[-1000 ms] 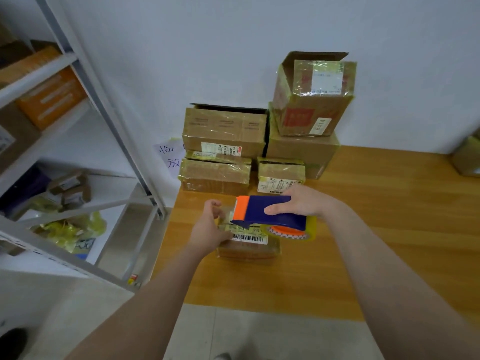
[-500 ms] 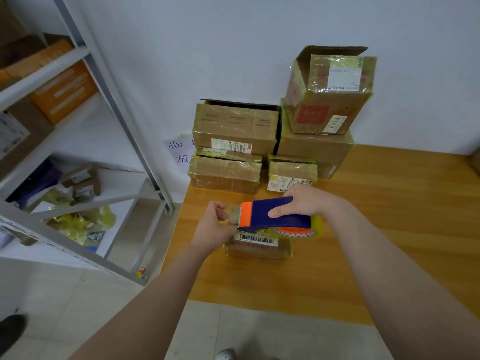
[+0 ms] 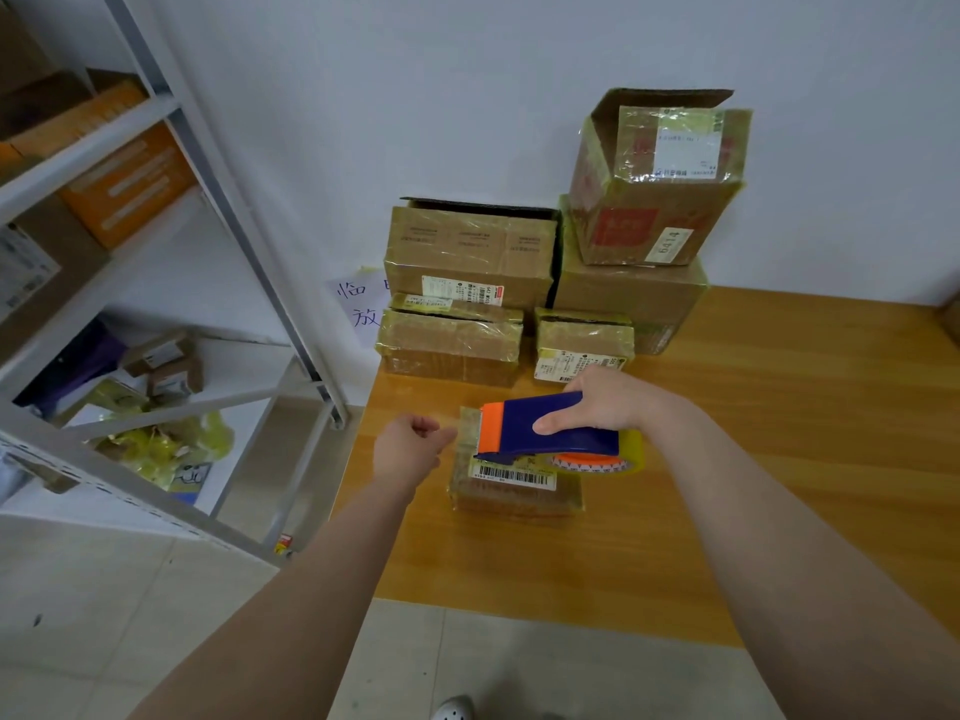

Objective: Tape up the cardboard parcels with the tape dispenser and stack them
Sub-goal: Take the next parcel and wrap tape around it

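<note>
Right hand [image 3: 608,402] grips tape dispenser [image 3: 540,426] over near parcel [image 3: 514,491]; left hand [image 3: 410,449] pinches tape end [image 3: 469,423] taut, likely to start a strip.

Bare wood lies open across the right half of the table [image 3: 789,449] and along its near edge, giving a hand ample room to pass. Stacked parcels [image 3: 467,262] wall off the back left corner, a low pile on the left and a taller pile [image 3: 654,210] beside it. Only a narrow strip of tabletop lies between them and the small parcel [image 3: 514,498]. The left hand [image 3: 410,452], pinching the tape end [image 3: 469,426], bars that parcel's left side. The right hand [image 3: 608,405] and tape dispenser [image 3: 540,426] cover its top. A metal rack [image 3: 244,236] stands just left of the table.
</note>
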